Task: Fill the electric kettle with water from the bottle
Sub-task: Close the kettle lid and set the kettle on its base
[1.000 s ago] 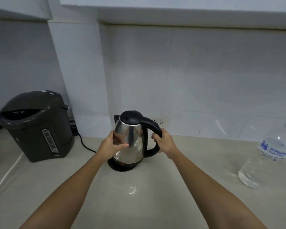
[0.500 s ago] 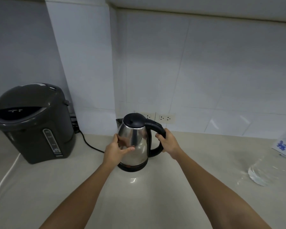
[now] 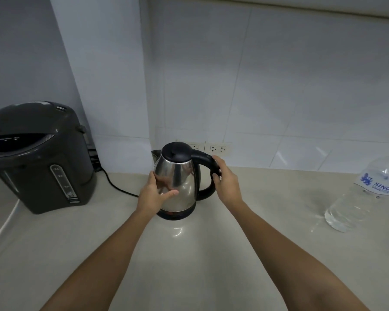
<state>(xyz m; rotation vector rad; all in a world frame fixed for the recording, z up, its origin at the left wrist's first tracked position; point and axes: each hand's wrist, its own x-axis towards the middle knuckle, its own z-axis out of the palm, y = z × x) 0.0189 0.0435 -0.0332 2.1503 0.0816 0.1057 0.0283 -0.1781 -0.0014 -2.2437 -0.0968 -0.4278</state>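
A steel electric kettle (image 3: 182, 178) with a black lid and black handle stands on its black base on the beige counter (image 3: 189, 254), near the back wall. Its lid is down. My left hand (image 3: 154, 194) is pressed against the kettle's steel side, thumb across the front. My right hand (image 3: 225, 178) is wrapped around the black handle. A clear plastic water bottle (image 3: 366, 194) with a blue-lettered label stands at the right edge of the view, partly cut off, with both hands away from it.
A dark grey hot-water dispenser (image 3: 38, 158) stands at the left, with a black cord (image 3: 119, 189) running along the counter toward the kettle. Two wall sockets (image 3: 211, 149) sit just behind the kettle. A white cable (image 3: 2, 230) lies at the far left.
Both hands have stayed on the kettle. The view has tilted up and shifted, so the kettle and bottle sit lower in the picture and more wall shows.
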